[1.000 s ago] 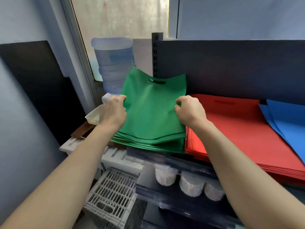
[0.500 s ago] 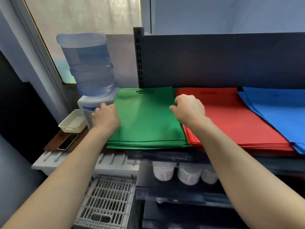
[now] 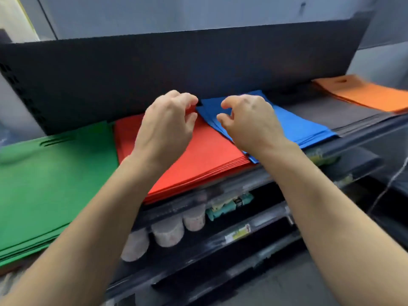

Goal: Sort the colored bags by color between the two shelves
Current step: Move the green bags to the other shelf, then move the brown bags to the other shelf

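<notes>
**Q:** Head view, item 1: where are the bags?

**A:** All lie flat on the top level of the shelf (image 3: 364, 138), in front of its dark back panel (image 3: 154, 69). From left to right: green bags (image 3: 55, 173), red bags (image 3: 198, 160), blue bags (image 3: 298, 122), a dark grey or black stack (image 3: 331, 113), and orange bags (image 3: 364, 93). The green and red stacks lie side by side. The blue stack is turned at an angle, and its near corner overlaps the right edge of the red stack. The orange bags lie at the far right, on top of the dark stack.

**Q:** Item 2: state of the left hand?

**A:** The left hand (image 3: 170, 124) is above the far part of the red stack, palm down. Its fingers are loosely curled with gaps between them, and nothing is pinched. Its fingertips sit close to the far-left corner of the blue stack. Whether they touch a bag cannot be determined.

**Q:** Item 3: state of the right hand?

**A:** The right hand (image 3: 249, 122) is above the left part of the blue stack, palm down. Its fingers are loosely curled, and thumb and forefinger are apart with blue fabric visible between them. No bag is gripped. Contact with the stack cannot be determined.

**Q:** Item 4: other contents?

**A:** The level below holds pale round tubs (image 3: 167, 233) and a teal packet (image 3: 229, 206). Both are blurred.
</notes>
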Available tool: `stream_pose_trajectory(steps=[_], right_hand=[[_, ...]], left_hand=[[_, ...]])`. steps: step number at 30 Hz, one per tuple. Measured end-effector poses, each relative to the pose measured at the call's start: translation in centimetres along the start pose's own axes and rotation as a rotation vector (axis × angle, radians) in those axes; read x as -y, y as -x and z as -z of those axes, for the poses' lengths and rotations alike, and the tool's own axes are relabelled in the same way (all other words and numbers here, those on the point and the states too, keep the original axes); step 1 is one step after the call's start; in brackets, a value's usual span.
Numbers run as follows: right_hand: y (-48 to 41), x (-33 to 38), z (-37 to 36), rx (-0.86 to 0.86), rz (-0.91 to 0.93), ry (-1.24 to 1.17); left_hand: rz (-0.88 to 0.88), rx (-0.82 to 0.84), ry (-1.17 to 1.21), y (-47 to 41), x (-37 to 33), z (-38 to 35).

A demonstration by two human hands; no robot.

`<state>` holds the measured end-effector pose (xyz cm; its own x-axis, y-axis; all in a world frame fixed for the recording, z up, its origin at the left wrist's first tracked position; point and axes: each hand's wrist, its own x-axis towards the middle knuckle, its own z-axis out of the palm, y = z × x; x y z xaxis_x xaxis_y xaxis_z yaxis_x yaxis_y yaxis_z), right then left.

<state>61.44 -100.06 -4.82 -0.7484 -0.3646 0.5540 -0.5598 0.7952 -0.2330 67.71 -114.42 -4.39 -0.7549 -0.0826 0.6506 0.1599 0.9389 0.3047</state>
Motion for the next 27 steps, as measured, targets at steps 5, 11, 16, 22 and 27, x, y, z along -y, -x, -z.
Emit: stream_pose_trajectory(steps=[5, 11, 16, 22, 27], right_hand=[[2.4, -12.8, 6.6, -0.073, -0.152, 0.135], [7.3, -28.6, 15.5, -0.159, -0.404, 0.253], [12.6, -39.2, 22.6, -0.207, -0.628, 0.418], [17.8, -47.6, 28.1, -0.279, -0.84, 0.539], [19.2, -54.3, 29.7, -0.285, -0.938, 0.594]], left_hand=[[-0.219, 0.02, 0.108, -3.9, -11.8, -7.7], [-0.442, 0.027, 0.276, -7.6, -27.9, -17.1], [-0.616, 0.064, 0.393, -9.1, -40.8, -23.9], [-0.839, 0.052, 0.423, -10.2, -52.0, -30.4], [-0.952, 0.087, 0.469, -12.0, -58.2, -36.5]])
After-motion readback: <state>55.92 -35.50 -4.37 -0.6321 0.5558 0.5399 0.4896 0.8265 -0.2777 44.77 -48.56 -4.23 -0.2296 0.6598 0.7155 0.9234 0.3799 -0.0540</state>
